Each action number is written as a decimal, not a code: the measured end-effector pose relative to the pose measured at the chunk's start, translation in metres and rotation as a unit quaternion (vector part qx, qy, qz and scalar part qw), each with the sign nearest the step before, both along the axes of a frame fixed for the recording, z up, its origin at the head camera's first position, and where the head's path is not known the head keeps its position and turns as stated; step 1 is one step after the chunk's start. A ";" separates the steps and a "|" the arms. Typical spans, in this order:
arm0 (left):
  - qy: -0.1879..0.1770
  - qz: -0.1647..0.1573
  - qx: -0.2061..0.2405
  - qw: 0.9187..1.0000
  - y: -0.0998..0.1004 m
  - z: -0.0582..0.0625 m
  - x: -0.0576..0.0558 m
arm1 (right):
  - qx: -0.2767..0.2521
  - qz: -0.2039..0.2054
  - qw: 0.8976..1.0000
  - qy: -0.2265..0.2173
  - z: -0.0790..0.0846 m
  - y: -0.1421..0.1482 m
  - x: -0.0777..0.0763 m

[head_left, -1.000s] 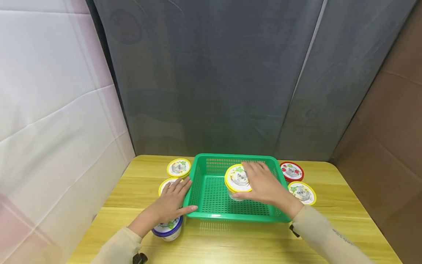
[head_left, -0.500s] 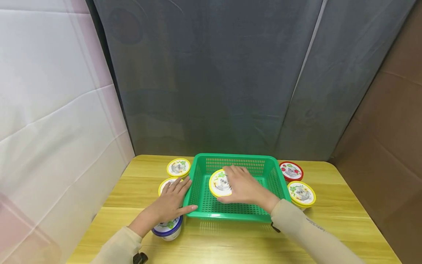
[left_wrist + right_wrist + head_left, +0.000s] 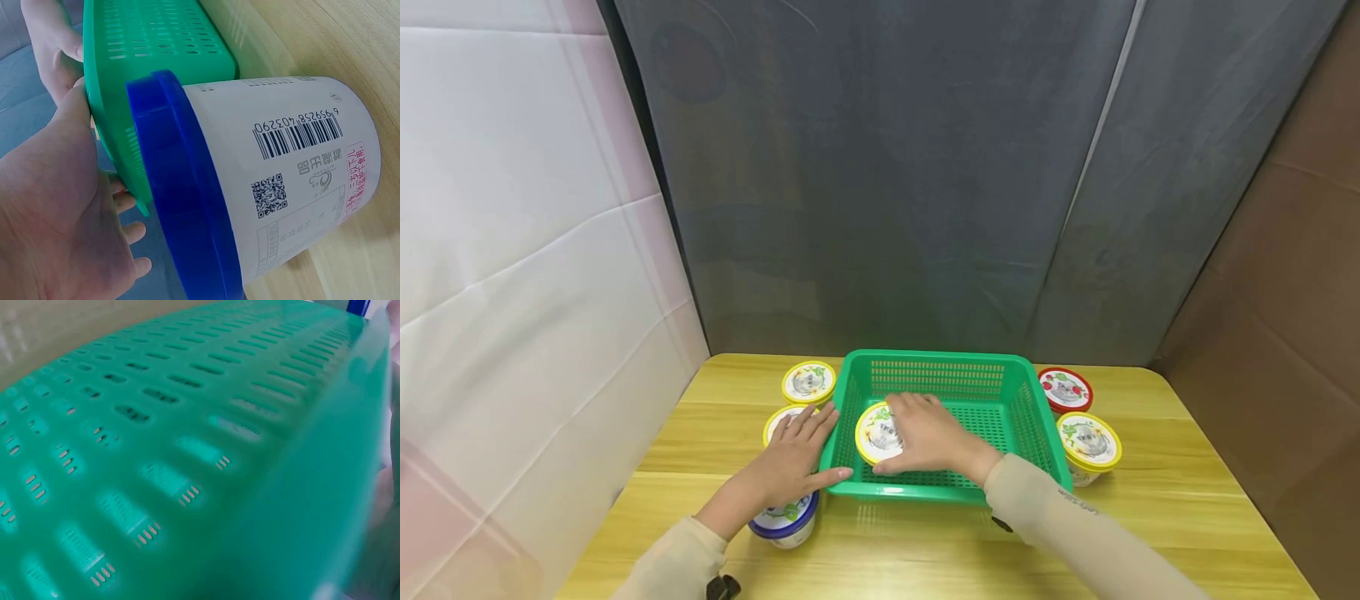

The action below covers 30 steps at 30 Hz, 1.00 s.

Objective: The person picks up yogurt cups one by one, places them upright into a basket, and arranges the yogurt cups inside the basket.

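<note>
My right hand [image 3: 928, 437] grips a round tub with a yellow-rimmed lid [image 3: 874, 433], thumb at its near side and fingers over the far side. That tub is inside the green plastic basket [image 3: 951, 492], toward its left front. My left hand [image 3: 790, 458] rests on the basket's left rim, fingers extended and thumb along the front corner. Below it stands a blue-lidded tub [image 3: 796, 533], partly covered by the hand; the left wrist view shows this tub's white side [image 3: 312, 181] with a barcode. In the right wrist view the basket's slotted wall [image 3: 206, 450] hides the held tub.
Two yellow-lidded tubs stand left of the basket, the back one [image 3: 808, 381] fully visible and the nearer one [image 3: 775, 421] partly under my left hand. To the right are a red-lidded tub [image 3: 1066, 389] and another yellow-lidded tub [image 3: 1090, 442]. A grey curtain [image 3: 865, 183] hangs behind the wooden table [image 3: 925, 558].
My right hand has carried the yellow-lidded tub leftward and toward the basket's near left corner. The left hand has stayed on the rim.
</note>
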<state>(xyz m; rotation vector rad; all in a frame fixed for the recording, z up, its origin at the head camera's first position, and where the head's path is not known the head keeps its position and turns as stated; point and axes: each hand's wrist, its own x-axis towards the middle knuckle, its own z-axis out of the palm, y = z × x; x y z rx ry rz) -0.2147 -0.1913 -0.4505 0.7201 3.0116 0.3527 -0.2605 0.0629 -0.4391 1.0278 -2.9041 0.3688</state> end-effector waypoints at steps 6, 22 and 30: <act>-0.003 0.000 -0.002 1.000 0.001 0.000 0.000 | 0.007 0.004 1.000 -0.018 -0.007 -0.005 0.002; 0.007 -0.003 0.005 1.000 0.000 0.000 0.000 | 0.020 0.004 1.000 -0.013 -0.014 -0.013 0.005; 0.009 -0.003 0.008 1.000 -0.001 0.000 0.001 | 0.029 0.001 1.000 -0.009 -0.017 -0.015 0.006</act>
